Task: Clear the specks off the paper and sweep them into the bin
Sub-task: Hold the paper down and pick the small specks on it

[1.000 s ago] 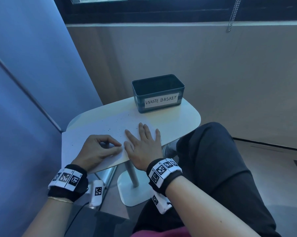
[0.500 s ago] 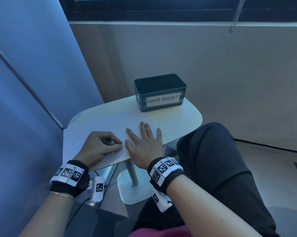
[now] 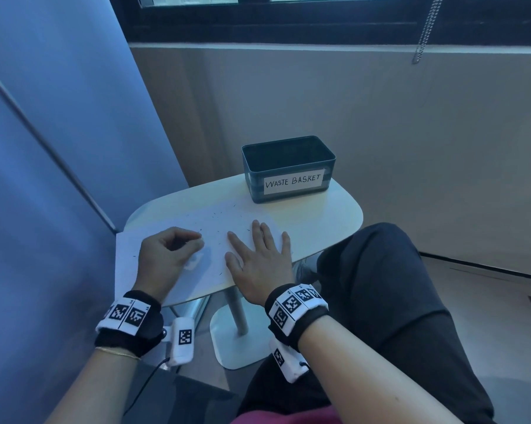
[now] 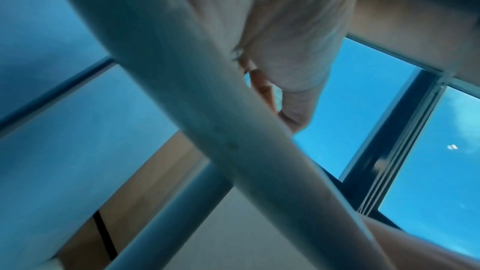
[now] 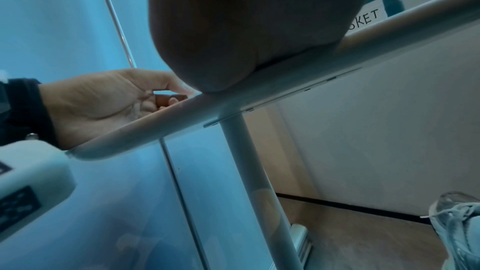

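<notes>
A white sheet of paper (image 3: 227,218) lies on the small white table (image 3: 334,215), with several dark specks (image 3: 218,214) scattered over it. Beyond it stands the dark bin (image 3: 288,157) labelled WASTE BASKET. My left hand (image 3: 197,241) rests on the paper's left part with its fingers curled in and thumb tip near the index finger. The right wrist view shows nothing in its palm (image 5: 103,102). A small pale lump (image 3: 194,261) sits on the paper by its thumb. My right hand (image 3: 255,249) lies flat on the paper, fingers straight.
The table stands on a single leg (image 5: 249,171) with a round foot (image 3: 236,341). A blue partition (image 3: 59,148) runs close along the left. My dark-trousered knee (image 3: 380,270) is against the table's right front edge. A shoe (image 5: 457,223) is on the floor.
My left hand has slid a little further away from me over the paper, and the pale lump now shows beside it. The right hand stays flat in the same place.
</notes>
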